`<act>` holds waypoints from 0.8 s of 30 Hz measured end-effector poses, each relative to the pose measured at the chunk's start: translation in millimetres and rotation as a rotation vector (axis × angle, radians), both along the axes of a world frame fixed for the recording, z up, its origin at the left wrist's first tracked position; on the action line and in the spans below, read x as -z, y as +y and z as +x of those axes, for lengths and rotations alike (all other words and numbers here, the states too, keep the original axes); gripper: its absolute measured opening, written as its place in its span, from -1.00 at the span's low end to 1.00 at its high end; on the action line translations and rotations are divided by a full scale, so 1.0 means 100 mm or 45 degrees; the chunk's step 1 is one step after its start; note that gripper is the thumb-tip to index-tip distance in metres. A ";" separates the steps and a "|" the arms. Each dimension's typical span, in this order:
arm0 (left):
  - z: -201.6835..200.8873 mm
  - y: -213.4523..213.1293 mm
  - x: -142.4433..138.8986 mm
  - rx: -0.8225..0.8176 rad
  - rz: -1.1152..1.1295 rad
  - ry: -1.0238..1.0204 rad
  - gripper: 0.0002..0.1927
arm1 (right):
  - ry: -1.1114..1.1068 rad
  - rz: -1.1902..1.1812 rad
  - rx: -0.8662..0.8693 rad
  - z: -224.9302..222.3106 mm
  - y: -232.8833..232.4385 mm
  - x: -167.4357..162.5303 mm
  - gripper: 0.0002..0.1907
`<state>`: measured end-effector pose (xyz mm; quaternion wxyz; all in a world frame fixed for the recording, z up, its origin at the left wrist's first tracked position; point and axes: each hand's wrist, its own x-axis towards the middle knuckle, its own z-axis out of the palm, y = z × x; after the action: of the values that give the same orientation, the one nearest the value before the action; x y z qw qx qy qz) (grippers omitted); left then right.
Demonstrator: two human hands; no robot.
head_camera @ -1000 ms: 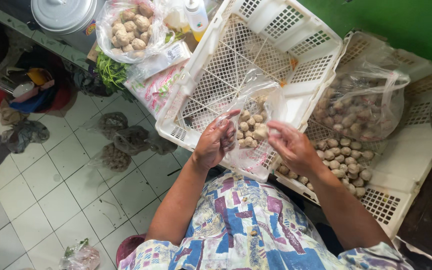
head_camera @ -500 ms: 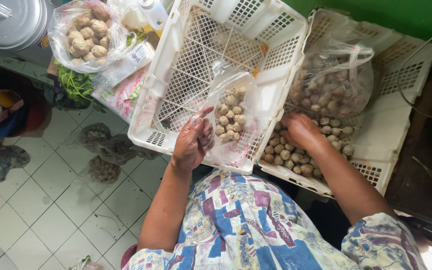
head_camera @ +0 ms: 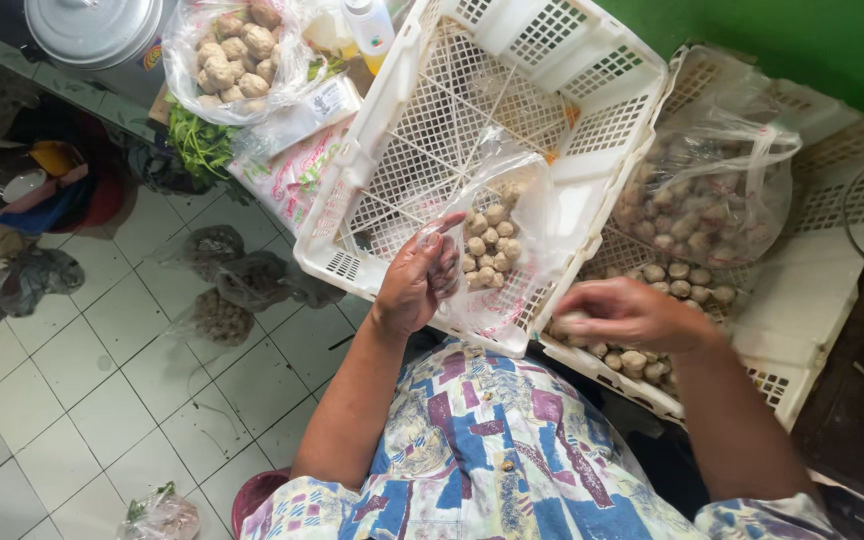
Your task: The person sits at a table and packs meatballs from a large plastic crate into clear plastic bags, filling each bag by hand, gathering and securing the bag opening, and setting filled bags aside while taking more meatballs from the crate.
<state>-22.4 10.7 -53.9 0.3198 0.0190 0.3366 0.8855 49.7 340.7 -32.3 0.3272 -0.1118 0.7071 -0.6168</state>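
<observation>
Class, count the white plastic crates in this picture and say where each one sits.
2: one white crate tilted at centre above the left hand; a second crate to its right, partly covered.

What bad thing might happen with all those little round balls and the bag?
The left hand pinches only one edge of the thin clear plastic bag; if that grip slips, the pale meatballs inside may spill through the white lattice crate. The right hand scoops loose balls near the lower crate's front rim, so some might roll off onto the tiled floor.
</observation>
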 end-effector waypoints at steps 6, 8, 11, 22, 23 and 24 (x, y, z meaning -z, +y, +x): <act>0.00 -0.01 -0.01 -0.003 -0.024 0.005 -0.49 | 0.424 0.064 0.629 -0.13 -0.45 0.09 -0.62; 0.00 -0.02 0.00 -0.006 -0.029 -0.031 -0.49 | 0.504 0.468 0.796 -0.17 -0.21 0.15 -0.72; 0.01 0.00 0.02 -0.012 -0.033 -0.014 -0.49 | 0.595 0.819 0.686 -0.25 0.22 0.28 -0.68; 0.01 0.05 -0.03 -0.007 -0.058 -0.017 -0.49 | 0.614 1.596 0.103 -0.29 0.23 0.79 -0.53; 0.01 0.05 -0.03 -0.008 -0.049 -0.014 -0.49 | 0.646 1.684 0.046 -0.31 0.23 0.78 -0.53; 0.01 0.04 -0.04 -0.012 -0.039 -0.012 -0.49 | 0.580 1.698 0.030 -0.33 0.25 0.75 -0.54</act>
<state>-21.1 15.2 -50.3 0.3174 0.0080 0.3488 0.8818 16.8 365.5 -107.7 0.1629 -0.0062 0.9865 -0.0165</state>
